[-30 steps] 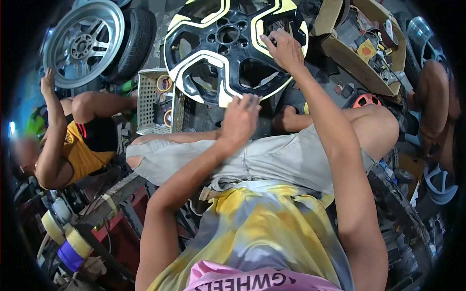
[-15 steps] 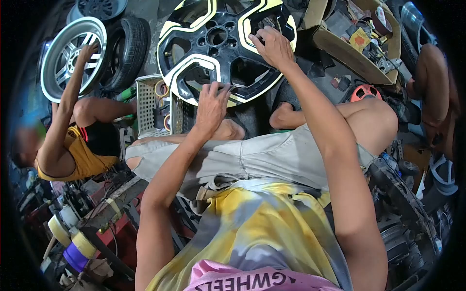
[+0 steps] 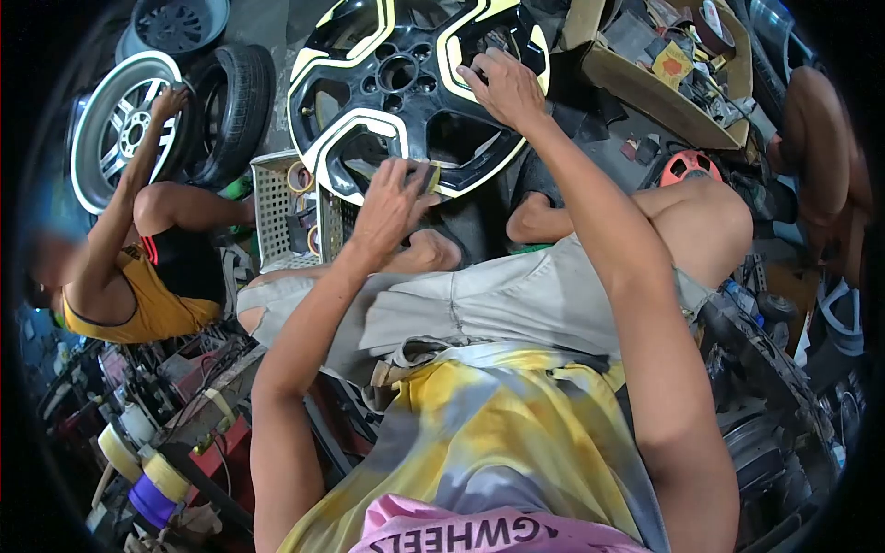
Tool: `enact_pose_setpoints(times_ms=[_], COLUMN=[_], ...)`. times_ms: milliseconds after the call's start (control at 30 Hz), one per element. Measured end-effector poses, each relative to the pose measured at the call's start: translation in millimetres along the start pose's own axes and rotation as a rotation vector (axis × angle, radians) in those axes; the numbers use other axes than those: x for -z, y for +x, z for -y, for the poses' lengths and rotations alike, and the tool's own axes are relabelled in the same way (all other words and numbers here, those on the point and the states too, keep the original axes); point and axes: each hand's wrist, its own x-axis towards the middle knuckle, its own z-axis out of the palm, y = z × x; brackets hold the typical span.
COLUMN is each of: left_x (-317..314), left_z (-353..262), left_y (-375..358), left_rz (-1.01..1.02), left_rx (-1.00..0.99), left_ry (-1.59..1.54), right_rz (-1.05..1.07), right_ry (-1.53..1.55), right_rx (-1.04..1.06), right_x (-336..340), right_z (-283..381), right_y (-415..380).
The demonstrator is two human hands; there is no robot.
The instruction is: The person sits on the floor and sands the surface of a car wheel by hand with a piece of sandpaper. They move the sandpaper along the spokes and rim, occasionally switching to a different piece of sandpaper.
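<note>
A black wheel rim with pale yellow and white faces (image 3: 398,72) stands in front of my knees. At its lower edge, my left hand (image 3: 395,205) has its fingers bent around a small thin piece with a yellowish edge (image 3: 433,178). What this piece is, I cannot make out. My right hand (image 3: 505,88) rests on the right side of the rim, its fingers curled over a spoke beside an opening. The fingertips there are partly hidden.
A perforated basket (image 3: 274,212) with tape rolls sits left of the rim. At upper right is a cardboard box (image 3: 659,106) of scraps, with a red slotted object (image 3: 690,168) below. On the left, another person (image 3: 138,286) holds a silver rim (image 3: 124,138) near a tire (image 3: 241,111).
The whole view has shifted slightly, with the rim now a little further left. My left hand has moved slightly left and down off the rim's edge, turning the thin piece so its yellowish side shows.
</note>
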Motion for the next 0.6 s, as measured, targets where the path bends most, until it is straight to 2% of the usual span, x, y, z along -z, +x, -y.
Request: enact_pose_setpoints(times_ms=[100, 133, 167, 267, 300, 367, 400, 467, 500, 600], left_x=[-3.7, -7.5, -10.3, -32.0, -33.4, -34.2, -13.8, -3.4, -7.4, -29.6], left_z=[15.0, 10.8, 3.2, -49.5, -49.1, -51.6, -38.0, -9.5, -14.1, -55.9], left_y=[4.1, 5.3, 8.1, 21.1, 25.3, 35.8, 37.3, 36.5, 40.7, 63.5], left_rz=[-0.002, -0.054, -0.105, -0.154, -0.157, -0.109, 0.052, 0.140, 0.214, 0.154], left_rx=[-0.001, 0.065, 0.131, 0.152, 0.149, 0.096, 0.146, 0.168, 0.241, 0.341], left_ry=[0.030, 0.024, 0.016, -0.141, -0.143, -0.161, -0.071, -0.040, -0.142, -0.314], right_rz=[0.002, 0.006, 0.011, 0.029, 0.027, 0.008, 0.009, 0.008, 0.000, -0.033], right_ry=[-0.006, -0.008, -0.011, -0.028, -0.032, -0.017, -0.018, 0.005, -0.009, 0.005], right_rx=[-0.012, -0.010, -0.010, -0.032, -0.031, -0.006, -0.009, -0.027, -0.023, -0.002], right_x=[-1.5, -1.6, -2.0, 0.0, -0.4, -0.8, -1.0, -2.5, -3.2, -4.7], right_z=[1.3, 1.2, 0.7, 3.2, 2.7, 1.2, 1.0, 1.6, 1.6, 0.0], right_y=[2.7, 3.4, 3.5, 3.9, 5.2, 2.8, 2.1, 3.7, 3.9, 3.7])
